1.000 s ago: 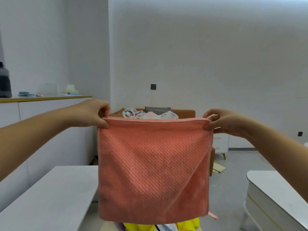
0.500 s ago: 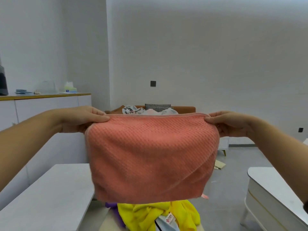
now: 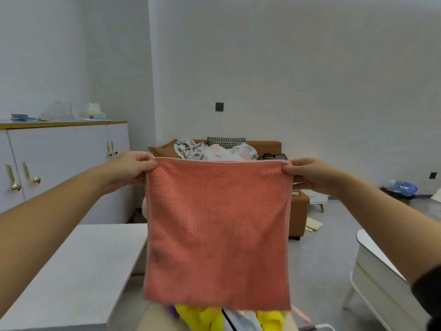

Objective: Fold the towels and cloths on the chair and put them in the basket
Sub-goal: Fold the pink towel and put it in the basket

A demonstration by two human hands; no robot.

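In mid-air, centre of view: coral waffle-weave towel (image 3: 217, 235), hanging flat as a rough square. The top edge is stretched level between both hands. Pale trim runs along the top and sides, and a diagonal crease runs down from the upper right.
Left hand (image 3: 130, 169): grip closed on the towel's top left corner, thumb on the near face, fingers behind the cloth.
Right hand (image 3: 307, 175): grip closed on the top right corner, same pinch.
Under the towel: yellow cloth (image 3: 198, 316) bunched with a white piece, tops hidden by the towel's lower edge. What they lie on is mostly out of view.
Left side: white counter (image 3: 71, 271), just beside the towel, not touching it.
Right side: white rounded table (image 3: 381, 266) on thin legs, apart from the towel.
Behind: brown sofa (image 3: 298, 211) with patterned laundry (image 3: 214, 150) heaped on it. A checkered cushion (image 3: 226, 141) sits against the backrest.
Far left: white cabinet (image 3: 59, 163) with brass handles. The items on top are too small to tell.
Back wall: dark square switch plate (image 3: 219, 106).
Floor, far right: blue bag (image 3: 403, 187) by the wall.
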